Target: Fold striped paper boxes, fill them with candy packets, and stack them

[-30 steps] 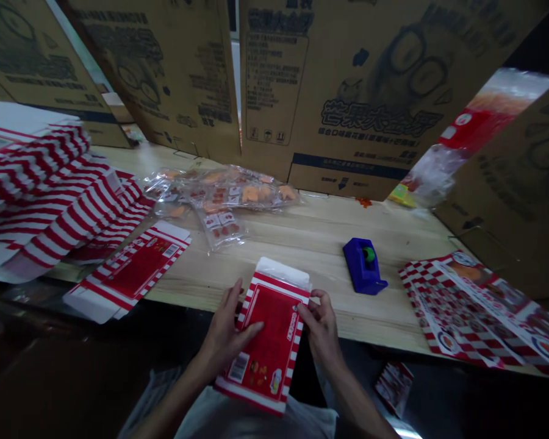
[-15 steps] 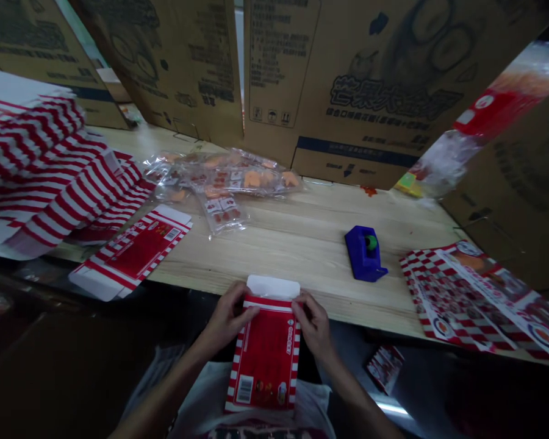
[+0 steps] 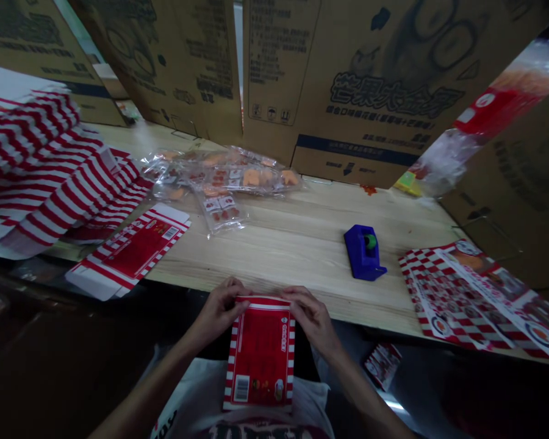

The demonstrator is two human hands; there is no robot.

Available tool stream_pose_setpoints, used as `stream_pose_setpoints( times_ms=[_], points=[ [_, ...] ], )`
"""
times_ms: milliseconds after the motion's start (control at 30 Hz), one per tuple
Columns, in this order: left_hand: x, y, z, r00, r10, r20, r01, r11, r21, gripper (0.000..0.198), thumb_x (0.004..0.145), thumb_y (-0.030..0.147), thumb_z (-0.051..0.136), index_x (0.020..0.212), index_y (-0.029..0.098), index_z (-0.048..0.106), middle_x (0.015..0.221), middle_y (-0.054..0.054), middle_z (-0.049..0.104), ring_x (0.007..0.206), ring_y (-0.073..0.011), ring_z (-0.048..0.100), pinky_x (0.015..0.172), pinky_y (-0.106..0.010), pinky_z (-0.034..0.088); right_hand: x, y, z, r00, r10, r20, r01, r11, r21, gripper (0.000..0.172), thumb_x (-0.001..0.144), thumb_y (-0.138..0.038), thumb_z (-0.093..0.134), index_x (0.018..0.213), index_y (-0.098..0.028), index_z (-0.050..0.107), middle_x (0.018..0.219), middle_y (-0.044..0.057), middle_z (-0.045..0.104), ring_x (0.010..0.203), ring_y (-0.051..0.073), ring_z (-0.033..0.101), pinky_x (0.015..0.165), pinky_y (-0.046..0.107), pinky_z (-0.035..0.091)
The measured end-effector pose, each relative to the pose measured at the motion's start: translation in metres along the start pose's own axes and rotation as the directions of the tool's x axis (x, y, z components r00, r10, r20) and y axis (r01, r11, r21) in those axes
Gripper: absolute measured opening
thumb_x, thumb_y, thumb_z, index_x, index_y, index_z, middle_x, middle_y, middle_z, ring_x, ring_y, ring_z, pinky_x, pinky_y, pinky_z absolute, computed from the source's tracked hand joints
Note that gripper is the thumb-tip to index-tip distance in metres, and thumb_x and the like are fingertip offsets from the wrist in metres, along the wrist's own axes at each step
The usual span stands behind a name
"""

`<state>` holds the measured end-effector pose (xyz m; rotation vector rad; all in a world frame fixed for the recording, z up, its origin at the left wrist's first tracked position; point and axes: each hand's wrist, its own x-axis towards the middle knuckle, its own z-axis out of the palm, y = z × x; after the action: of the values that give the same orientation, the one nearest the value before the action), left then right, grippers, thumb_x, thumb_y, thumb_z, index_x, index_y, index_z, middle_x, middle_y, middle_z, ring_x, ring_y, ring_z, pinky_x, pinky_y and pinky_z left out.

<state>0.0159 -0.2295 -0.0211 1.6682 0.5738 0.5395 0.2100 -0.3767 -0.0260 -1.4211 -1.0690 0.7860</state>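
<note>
- While the left hand [image 3: 220, 309] is closed on the upper left corner of a red box [image 3: 261, 356], the right hand [image 3: 312, 320] is closed on its upper right corner, each thumb at the front and the other fingers gathered along the top edge
- Between and below the two hands hangs the box, its printed panel facing the wearer, striped down both sides, with a barcode [image 3: 242, 388] at the lower left, well away from the fingers
- Just beyond the grip runs the near edge of a wooden table [image 3: 293, 244], and beneath the grip the lower end of the box is over the wearer's pale shirt [image 3: 201, 390]
- To the right of the grip and farther on stands a blue tape dispenser [image 3: 359, 256] with a green core
- Well to the right of the grip lie red and white checked sheets [image 3: 476, 299], overlapping one another
- To the left of the grip another flat box [image 3: 135, 253] juts over the table edge, near a tall pile of striped boxes [image 3: 50, 164]
- Ahead and slightly left of the grip, clear snack bags [image 3: 233, 177] lie heaped before a large printed carton [image 3: 370, 116]
</note>
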Motion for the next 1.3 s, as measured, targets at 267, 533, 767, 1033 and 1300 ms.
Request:
stream_pose_setpoints(
  times_ms=[267,533,767,1033,1300],
  points=[
    [0.003,0.017,-0.02,0.992,-0.089,0.089,0.083,0.994,0.068,0.02,0.08,0.034,0.067,0.084,0.017,0.077,0.08,-0.005,0.065,0.075,-0.0165,0.06,0.069,-0.027,0.044,0.015,-0.025,-0.003,0.994,0.071,0.085,-0.057,0.986,-0.158,0.008,0.083,-0.023,0.065,0.087,-0.02,0.071,0.087,0.004,0.069,0.081,0.018,0.064,0.073,0.027,0.048],
    [0.023,0.029,-0.037,0.909,-0.362,0.206,0.404,0.887,-0.226,0.021,0.061,0.03,0.081,0.072,0.012,0.076,0.067,-0.006,0.073,0.061,-0.0151,0.063,0.063,-0.026,0.047,0.035,-0.044,-0.002,0.981,0.161,0.11,-0.13,0.961,-0.246,0.011,0.079,-0.025,0.061,0.072,-0.018,0.064,0.062,-0.001,0.061,0.056,0.013,0.052,0.052,0.023,0.039],
    [0.037,0.033,-0.04,0.9,-0.315,0.3,0.366,0.921,-0.132,0.02,0.063,0.03,0.079,0.072,0.012,0.076,0.063,-0.005,0.072,0.056,-0.0129,0.06,0.059,-0.024,0.046,0.038,-0.044,-0.006,0.973,0.173,0.15,-0.14,0.968,-0.208,0.017,0.079,-0.027,0.06,0.065,-0.018,0.059,0.063,0.0,0.061,0.06,0.014,0.056,0.055,0.024,0.041],
    [0.033,0.034,-0.037,0.939,-0.17,0.298,0.194,0.979,-0.053,0.017,0.074,0.03,0.07,0.081,0.016,0.077,0.074,-0.006,0.073,0.065,-0.015,0.063,0.063,-0.025,0.048,0.034,-0.038,-0.013,0.976,0.158,0.149,-0.129,0.974,-0.188,0.02,0.082,-0.031,0.06,0.067,-0.018,0.061,0.067,0.001,0.065,0.063,0.016,0.059,0.058,0.026,0.044],
    [0.04,0.05,-0.041,0.921,-0.069,0.384,-0.051,0.955,0.294,0.017,0.075,0.016,0.061,0.079,0.014,0.077,0.068,-0.005,0.073,0.059,-0.0142,0.063,0.056,-0.021,0.045,0.033,-0.043,-0.01,0.981,0.136,0.142,-0.1,0.967,-0.233,0.018,0.081,-0.027,0.061,0.065,-0.019,0.06,0.067,0.002,0.066,0.064,0.016,0.061,0.06,0.027,0.047]
  ],
)
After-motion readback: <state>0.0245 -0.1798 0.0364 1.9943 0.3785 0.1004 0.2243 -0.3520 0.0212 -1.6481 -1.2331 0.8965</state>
